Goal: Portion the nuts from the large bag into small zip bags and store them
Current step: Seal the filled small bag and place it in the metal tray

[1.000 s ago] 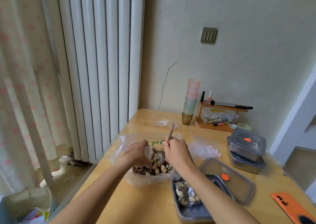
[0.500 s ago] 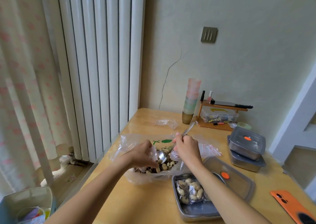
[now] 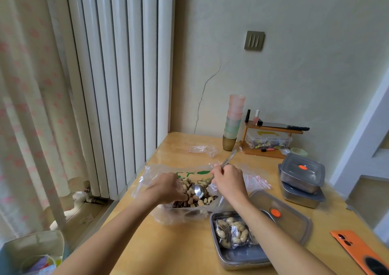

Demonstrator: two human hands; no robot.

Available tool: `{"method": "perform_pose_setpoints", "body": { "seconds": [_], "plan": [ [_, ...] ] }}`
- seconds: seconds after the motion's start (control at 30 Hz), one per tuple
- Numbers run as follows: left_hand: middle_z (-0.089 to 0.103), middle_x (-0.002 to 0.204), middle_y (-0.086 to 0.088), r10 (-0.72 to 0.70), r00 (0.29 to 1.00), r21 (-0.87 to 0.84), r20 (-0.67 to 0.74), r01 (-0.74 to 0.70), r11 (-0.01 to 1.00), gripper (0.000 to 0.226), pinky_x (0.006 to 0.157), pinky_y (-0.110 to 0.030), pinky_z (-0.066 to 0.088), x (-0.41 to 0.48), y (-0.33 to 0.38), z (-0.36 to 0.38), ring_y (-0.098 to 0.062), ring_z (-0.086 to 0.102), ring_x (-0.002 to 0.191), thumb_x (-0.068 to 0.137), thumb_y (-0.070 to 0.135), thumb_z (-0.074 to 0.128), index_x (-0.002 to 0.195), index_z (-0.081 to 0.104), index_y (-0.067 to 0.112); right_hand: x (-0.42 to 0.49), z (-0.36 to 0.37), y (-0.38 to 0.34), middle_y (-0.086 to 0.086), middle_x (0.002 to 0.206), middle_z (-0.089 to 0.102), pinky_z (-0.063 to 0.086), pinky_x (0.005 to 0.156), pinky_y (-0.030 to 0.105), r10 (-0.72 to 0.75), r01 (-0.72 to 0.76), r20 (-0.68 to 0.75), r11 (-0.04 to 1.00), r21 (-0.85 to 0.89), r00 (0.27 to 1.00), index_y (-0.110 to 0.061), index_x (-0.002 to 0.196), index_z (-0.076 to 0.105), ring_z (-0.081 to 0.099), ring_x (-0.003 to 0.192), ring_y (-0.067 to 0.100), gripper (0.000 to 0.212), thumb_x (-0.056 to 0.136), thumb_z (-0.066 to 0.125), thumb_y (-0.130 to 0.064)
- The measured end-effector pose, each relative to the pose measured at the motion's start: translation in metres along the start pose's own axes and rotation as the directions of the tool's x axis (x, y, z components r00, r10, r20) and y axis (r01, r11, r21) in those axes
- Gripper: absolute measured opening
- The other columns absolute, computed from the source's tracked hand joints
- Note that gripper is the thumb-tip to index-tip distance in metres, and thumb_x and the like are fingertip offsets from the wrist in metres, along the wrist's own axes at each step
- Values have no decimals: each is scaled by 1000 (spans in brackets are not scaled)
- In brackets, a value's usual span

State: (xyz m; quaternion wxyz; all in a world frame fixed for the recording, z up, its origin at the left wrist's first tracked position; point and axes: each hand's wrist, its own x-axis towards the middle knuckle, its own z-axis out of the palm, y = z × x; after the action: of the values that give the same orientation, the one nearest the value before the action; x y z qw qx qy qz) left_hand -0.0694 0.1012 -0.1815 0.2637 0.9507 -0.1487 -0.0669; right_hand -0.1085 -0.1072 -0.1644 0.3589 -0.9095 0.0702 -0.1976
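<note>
A large clear plastic bag [image 3: 179, 213] of peanuts and striped seeds [image 3: 201, 199] lies open on the wooden table [image 3: 181, 251]. My left hand [image 3: 166, 187] grips the bag's left rim and holds the mouth open. My right hand [image 3: 229, 180] grips the handle of a metal spoon [image 3: 197, 191], whose bowl sits over the nuts inside the bag. A filled small zip bag [image 3: 231, 232] lies in an open steel container [image 3: 237, 258] near my right forearm. Empty zip bags [image 3: 255, 180] lie behind my right hand.
A container lid [image 3: 294, 222] with an orange tab leans by the open tin. Two stacked lidded steel containers [image 3: 301, 178] stand at right. An orange phone [image 3: 362, 251] lies at the front right. Stacked cups [image 3: 233, 123], a small wooden shelf [image 3: 267, 146] and a crumpled bag [image 3: 203, 149] stand at the back.
My right hand has swung the spoon's handle from upright to slanting back-right, and the spoon's bowl has moved left and lower over the nuts. My left hand keeps its hold on the bag's rim.
</note>
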Motion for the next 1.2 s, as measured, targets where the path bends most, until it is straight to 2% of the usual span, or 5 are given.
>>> {"method": "perform_pose_setpoints", "body": {
  "seconds": [0.1,0.33,0.57,0.67,1.2],
  "plan": [
    [57,68,3,-62,998,103,22,60,993,33,49,-22,40,-1,-5,0,-11,48,55,74,37,81,69,55,16,-1,-2,-4,9,72,72,60,69,44,-77,77,-2,997,-19,997,-3,78,67,70,66,22,43,108,45,-27],
    [54,66,5,-122,992,233,43,109,966,42,49,-20,39,1,-6,4,-9,47,56,75,44,85,69,52,18,-6,4,-14,8,63,69,59,67,43,-260,263,63,964,-40,963,-10,79,66,69,59,21,41,108,46,-30],
    [76,89,0,-91,990,197,107,69,978,37,72,-34,60,0,-8,7,-18,74,84,73,47,83,87,77,13,-5,4,-6,2,75,77,54,54,18,304,-319,99,918,236,947,-7,97,70,75,64,7,31,109,50,-28],
    [75,86,5,-74,993,162,95,58,985,28,64,-26,54,-1,-9,6,-13,70,78,78,48,82,78,73,21,-6,-3,1,0,75,78,46,53,21,415,-421,87,857,298,906,-9,97,73,75,71,11,32,108,51,-28],
    [78,80,-11,142,989,-97,-29,-145,985,60,51,-11,44,-1,10,11,-18,70,63,82,58,77,88,69,-2,0,-50,-26,4,59,73,52,49,18,175,-154,-51,946,286,983,-6,87,69,72,53,19,39,108,47,-29]
  ]
}}
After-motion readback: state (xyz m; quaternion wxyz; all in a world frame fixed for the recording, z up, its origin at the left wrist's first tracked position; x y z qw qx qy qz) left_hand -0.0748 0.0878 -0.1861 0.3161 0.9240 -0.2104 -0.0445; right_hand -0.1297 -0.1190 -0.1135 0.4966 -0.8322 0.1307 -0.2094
